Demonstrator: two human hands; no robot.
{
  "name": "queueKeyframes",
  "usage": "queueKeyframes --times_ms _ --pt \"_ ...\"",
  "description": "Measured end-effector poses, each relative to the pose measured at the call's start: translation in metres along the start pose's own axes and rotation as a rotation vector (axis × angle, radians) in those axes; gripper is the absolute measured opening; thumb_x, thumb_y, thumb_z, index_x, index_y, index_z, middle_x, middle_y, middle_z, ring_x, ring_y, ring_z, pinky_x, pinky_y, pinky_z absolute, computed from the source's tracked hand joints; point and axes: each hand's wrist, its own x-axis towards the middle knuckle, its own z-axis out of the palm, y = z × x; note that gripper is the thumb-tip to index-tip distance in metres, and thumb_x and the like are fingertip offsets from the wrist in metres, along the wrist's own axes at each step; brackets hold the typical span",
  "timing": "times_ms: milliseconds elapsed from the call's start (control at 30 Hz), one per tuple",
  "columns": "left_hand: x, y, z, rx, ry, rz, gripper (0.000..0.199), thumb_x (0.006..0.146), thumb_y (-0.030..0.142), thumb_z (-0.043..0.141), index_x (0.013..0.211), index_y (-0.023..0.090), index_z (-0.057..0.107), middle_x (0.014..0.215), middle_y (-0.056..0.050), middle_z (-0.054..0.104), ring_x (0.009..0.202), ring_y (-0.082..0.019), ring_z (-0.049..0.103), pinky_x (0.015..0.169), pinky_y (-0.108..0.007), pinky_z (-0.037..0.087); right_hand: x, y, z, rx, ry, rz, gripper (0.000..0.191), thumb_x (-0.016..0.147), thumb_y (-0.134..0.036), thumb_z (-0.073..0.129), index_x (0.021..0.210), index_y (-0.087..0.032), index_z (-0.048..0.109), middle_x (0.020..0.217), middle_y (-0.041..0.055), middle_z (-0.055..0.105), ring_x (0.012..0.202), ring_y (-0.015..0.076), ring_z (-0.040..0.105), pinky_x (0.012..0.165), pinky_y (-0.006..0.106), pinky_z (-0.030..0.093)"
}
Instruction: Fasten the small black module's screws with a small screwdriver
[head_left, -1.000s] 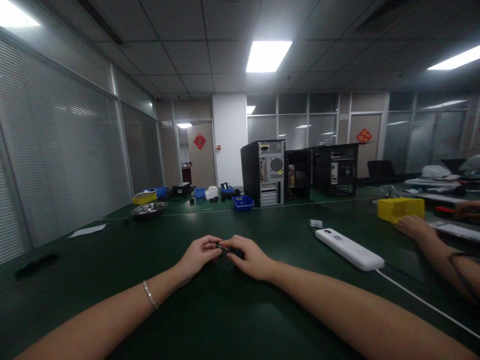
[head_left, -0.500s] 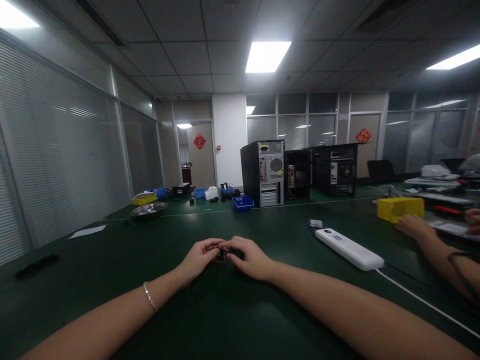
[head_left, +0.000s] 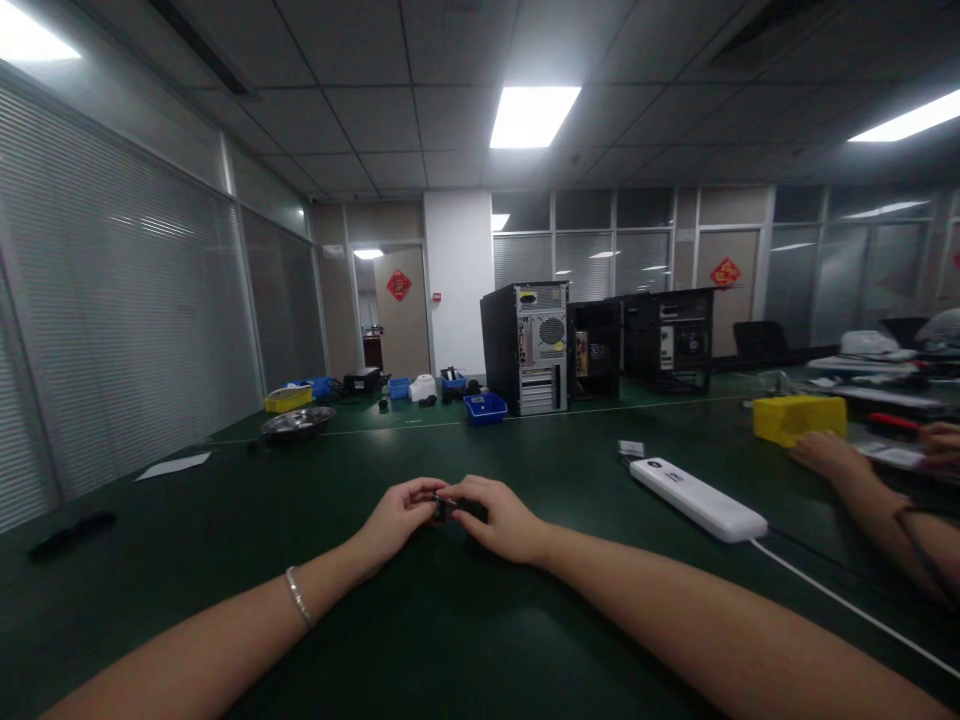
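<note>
Left hand (head_left: 394, 522) and right hand (head_left: 506, 520) nearly meet over green table (head_left: 427, 650); fingers of both pinch small dark item (head_left: 440, 509), possibly two pieces, too blurred to identify.

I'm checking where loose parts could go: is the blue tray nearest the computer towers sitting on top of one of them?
No, the blue tray sits on the green table, beside the silver-backed tower.

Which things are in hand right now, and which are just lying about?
In hand:
- small dark item, at the fingertips of left hand and right hand; too small to identify

Lying about:
- white corded strip
- metal dish
- paper sheet
</note>
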Motion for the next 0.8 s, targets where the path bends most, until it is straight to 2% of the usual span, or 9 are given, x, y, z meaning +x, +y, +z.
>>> queueKeyframes --times_ms 433,667,800 --pt "0.0007 -0.0012 -0.0013 -0.016 0.048 -0.006 0.022 0.089 0.015 0.062 0.110 0.015 0.064 0.106 -0.006 0.072 0.099 -0.023 0.067 0.091 -0.045 0.049 0.0010 -0.0034 -0.0028 0.002 -0.010 0.014 0.023 0.096 -0.025 0.057 0.117 -0.017 0.059 0.114 0.0073 0.064 0.097 0.0228 0.065 0.083 0.043 0.054" --pt "0.0036 -0.0076 -0.0032 -0.078 0.077 -0.022 0.021 0.090 0.021 0.062 0.110 0.014 0.063 0.109 -0.007 0.068 0.098 -0.024 0.066 0.088 -0.046 0.052 0.0005 -0.0057 -0.0043 0.013 -0.011 0.030 0.025 0.096 -0.025 0.057 0.120 -0.017 0.058 0.115 0.0075 0.064 0.098 0.0232 0.064 0.084 0.044 0.054" --pt "0.0061 -0.0101 -0.0060 -0.152 0.144 -0.042 0.023 0.092 0.025 0.060 0.113 0.015 0.060 0.112 -0.008 0.066 0.095 -0.023 0.066 0.081 -0.043 0.055 0.0005 -0.0042 -0.0028 -0.006 0.013 0.054 0.027 0.096 -0.025 0.057 0.123 -0.018 0.056 0.115 0.0077 0.064 0.097 0.0230 0.065 0.083 0.043 0.054"
